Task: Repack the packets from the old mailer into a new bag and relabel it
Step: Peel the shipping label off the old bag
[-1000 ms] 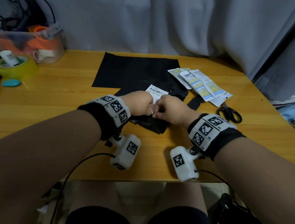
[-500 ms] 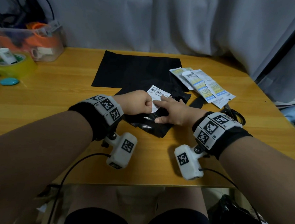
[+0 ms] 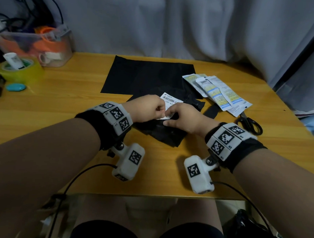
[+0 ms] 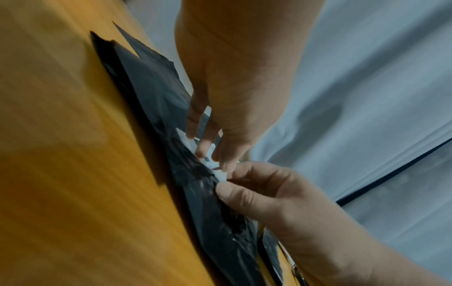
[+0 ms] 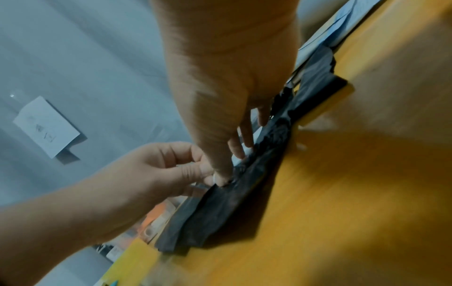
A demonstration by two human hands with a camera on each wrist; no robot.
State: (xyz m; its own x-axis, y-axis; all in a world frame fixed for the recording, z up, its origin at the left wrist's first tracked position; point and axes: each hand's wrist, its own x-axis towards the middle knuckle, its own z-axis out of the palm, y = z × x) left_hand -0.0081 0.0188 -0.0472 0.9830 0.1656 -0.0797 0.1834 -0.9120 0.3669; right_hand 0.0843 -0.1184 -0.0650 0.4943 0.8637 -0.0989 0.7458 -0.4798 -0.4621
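Note:
The crumpled old black mailer lies in the middle of the table with a white barcode label stuck on it. My left hand pinches the label's near corner between thumb and curled fingers. My right hand presses straight fingers down on the mailer right beside that corner. The new black bag lies flat behind. Several white, blue and yellow packets are fanned out to the right.
Black scissors lie right of my right wrist, and a black strip lies beside the mailer. At the far left stand a clear box of clutter, a yellow-green tape roll and a small teal object. The table's front edge is near.
My right hand went from a curled pinch at the label to straight fingers pressed on the mailer. The left hand kept its pinch on the label corner.

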